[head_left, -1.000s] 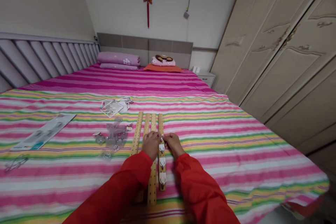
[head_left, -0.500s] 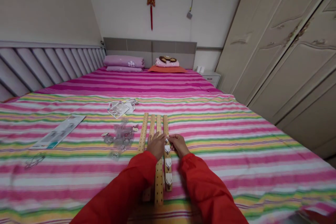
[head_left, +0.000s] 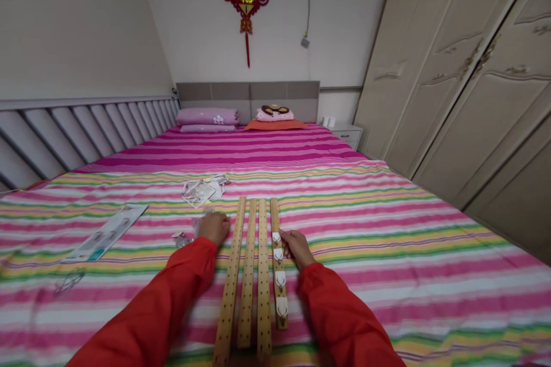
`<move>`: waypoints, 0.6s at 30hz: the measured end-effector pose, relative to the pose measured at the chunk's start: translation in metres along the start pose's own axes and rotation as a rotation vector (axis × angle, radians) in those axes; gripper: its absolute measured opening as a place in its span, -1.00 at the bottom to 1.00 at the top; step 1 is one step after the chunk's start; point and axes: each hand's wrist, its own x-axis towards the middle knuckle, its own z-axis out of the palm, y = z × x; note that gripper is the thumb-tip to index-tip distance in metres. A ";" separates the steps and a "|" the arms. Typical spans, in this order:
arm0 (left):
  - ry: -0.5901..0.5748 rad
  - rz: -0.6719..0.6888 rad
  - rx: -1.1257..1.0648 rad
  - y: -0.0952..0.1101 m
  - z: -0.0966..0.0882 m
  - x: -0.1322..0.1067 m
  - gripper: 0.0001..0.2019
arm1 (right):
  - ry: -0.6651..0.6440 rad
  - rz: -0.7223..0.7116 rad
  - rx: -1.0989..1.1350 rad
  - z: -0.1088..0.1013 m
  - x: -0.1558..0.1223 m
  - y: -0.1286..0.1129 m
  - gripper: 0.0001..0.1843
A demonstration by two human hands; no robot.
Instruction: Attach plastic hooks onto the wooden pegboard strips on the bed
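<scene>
Several perforated wooden strips (head_left: 248, 275) lie side by side on the striped bedspread (head_left: 387, 252). The rightmost strip (head_left: 275, 218) carries several white hooks (head_left: 280, 279). My right hand (head_left: 295, 247) rests at that strip's right edge, fingers curled against it beside the top hook. My left hand (head_left: 213, 227) is out to the left of the strips, fingers bent down over the pile of clear plastic hooks (head_left: 183, 238); what it holds, if anything, is hidden.
An opened plastic packet (head_left: 198, 191) lies beyond the hooks. A long printed card (head_left: 107, 232) and a clear wire-like piece (head_left: 66, 282) lie far left. Pillows (head_left: 209, 119) sit at the headboard. A wardrobe (head_left: 465, 80) stands to the right and a padded wall panel (head_left: 64, 137) to the left.
My left hand left the strips and moved left onto the clear hook pile. One more white hook now shows on the rightmost strip. The view tilted up.
</scene>
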 end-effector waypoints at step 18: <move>0.001 -0.021 0.214 0.003 0.031 0.011 -0.66 | 0.003 -0.023 0.031 -0.001 0.000 0.001 -0.61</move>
